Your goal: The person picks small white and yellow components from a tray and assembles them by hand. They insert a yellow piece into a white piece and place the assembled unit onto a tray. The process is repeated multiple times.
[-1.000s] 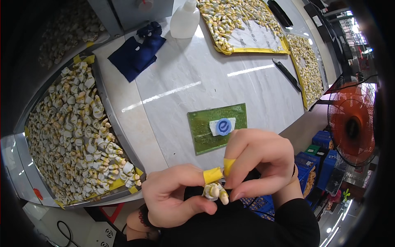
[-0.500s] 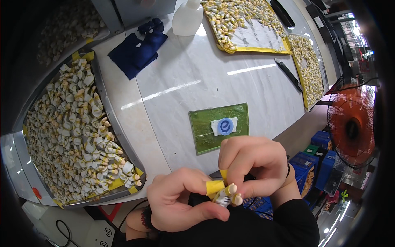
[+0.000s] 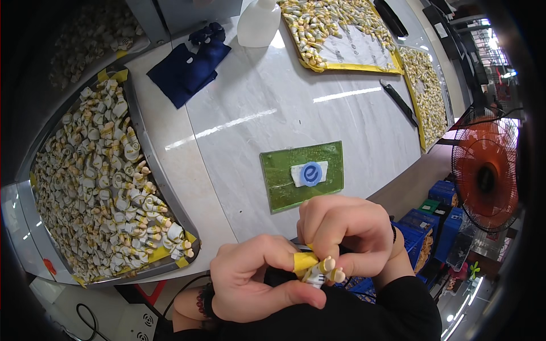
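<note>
Close to my body, my left hand (image 3: 256, 278) pinches a small white figurine part (image 3: 314, 277) with yellow bands and two pale, rounded ends. Yellow tape (image 3: 305, 261) shows at the left index fingertip. Bent over the same part from the right, my right hand (image 3: 352, 233) has its thumb and index finger curled together against its upper end. Whatever lies between those right fingertips is hidden. Beyond the hands is a green glass-like plate (image 3: 278, 190) on the table, bearing a white patch and a round blue disc (image 3: 311, 174).
A tray (image 3: 196, 244) heaped with similar white-and-yellow parts stands left. Two yellow-edged trays (image 3: 364, 69) (image 3: 422, 128) of small parts lie at the far right. A black-handled cutter (image 3: 400, 103), dark blue cloth (image 3: 185, 74), white bottle (image 3: 259, 25) and orange fan (image 3: 486, 176) are around.
My left hand and the figurine part have shifted slightly to the right. The right hand has dropped a little, and its index finger has come down closer to the part.
</note>
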Motion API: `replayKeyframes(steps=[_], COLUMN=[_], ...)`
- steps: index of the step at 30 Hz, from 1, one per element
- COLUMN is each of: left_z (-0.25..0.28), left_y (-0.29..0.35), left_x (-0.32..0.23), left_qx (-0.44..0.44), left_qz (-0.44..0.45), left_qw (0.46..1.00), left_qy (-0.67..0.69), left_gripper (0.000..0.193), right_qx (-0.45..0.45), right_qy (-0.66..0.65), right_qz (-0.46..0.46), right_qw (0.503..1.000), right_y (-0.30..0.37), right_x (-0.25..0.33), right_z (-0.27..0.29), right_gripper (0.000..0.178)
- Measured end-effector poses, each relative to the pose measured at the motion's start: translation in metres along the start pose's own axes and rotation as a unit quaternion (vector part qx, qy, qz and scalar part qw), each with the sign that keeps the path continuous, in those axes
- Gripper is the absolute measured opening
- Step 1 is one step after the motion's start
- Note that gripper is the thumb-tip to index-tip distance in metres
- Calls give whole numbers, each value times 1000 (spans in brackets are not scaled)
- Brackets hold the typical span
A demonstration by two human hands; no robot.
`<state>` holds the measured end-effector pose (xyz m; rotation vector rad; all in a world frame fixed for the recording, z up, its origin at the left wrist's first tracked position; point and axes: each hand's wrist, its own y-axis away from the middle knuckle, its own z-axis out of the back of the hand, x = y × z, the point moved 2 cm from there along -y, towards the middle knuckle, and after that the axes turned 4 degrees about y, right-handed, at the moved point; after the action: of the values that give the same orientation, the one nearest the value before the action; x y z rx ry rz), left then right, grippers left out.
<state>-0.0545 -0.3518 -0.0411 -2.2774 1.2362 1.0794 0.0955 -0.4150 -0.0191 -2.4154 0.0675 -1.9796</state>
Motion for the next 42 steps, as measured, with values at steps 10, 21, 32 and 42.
replayKeyframes(steps=[10, 21, 32, 42], left_z=[4, 2, 41, 167], left_y=[-2, 0, 28, -125], left_x=[4, 5, -171, -214], left_qx=[16, 5, -50, -98], left_qz=[9, 30, -21, -123], left_qw=[999, 997, 509, 485], left_qy=[51, 68, -859, -860], left_gripper=[30, 27, 40, 36], right_qx=[-11, 29, -127, -155], right_qy=[-85, -52, 241, 429], right_qz=[-24, 14, 45, 82], right_qw=[996, 998, 961, 886], right_y=[3, 5, 34, 32], right_x=[-1, -6, 18, 54], right_z=[1, 5, 38, 41], right_gripper=[17, 20, 23, 21])
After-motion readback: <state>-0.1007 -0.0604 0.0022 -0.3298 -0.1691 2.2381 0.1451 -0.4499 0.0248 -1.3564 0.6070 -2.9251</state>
